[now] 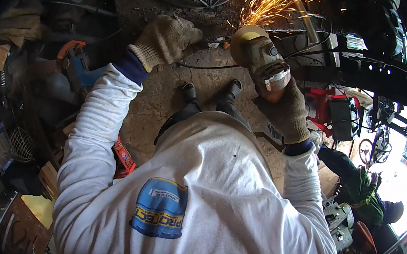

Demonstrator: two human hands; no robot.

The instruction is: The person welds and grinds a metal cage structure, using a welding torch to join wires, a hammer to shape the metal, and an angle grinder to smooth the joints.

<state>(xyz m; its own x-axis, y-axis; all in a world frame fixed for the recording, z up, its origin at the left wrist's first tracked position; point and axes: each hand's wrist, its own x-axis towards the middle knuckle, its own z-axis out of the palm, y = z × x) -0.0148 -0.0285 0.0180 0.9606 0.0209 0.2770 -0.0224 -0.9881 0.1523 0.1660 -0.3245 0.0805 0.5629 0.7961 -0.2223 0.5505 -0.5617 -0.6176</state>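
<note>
In my right hand (288, 114), which wears a knitted work glove, is an angle grinder (266, 59), gripped by its body. A tan guard or disc (246, 41) shows at its head, and bright orange sparks (265, 6) spray away from me beyond it. My left hand (165, 40), in a matching glove, is closed in a fist at the dark metal work. A dark, narrow piece (200, 45) shows beside its fingers; I cannot tell whether it is held. The spot where the disc meets the metal is hidden.
A dark cable (210, 68) runs between my hands. A long dark metal beam (374, 83) extends right. Left stands a blue tool with an orange guard (74, 52). A red object (123, 155) lies by my left elbow. Another person in green (368, 198) is at right.
</note>
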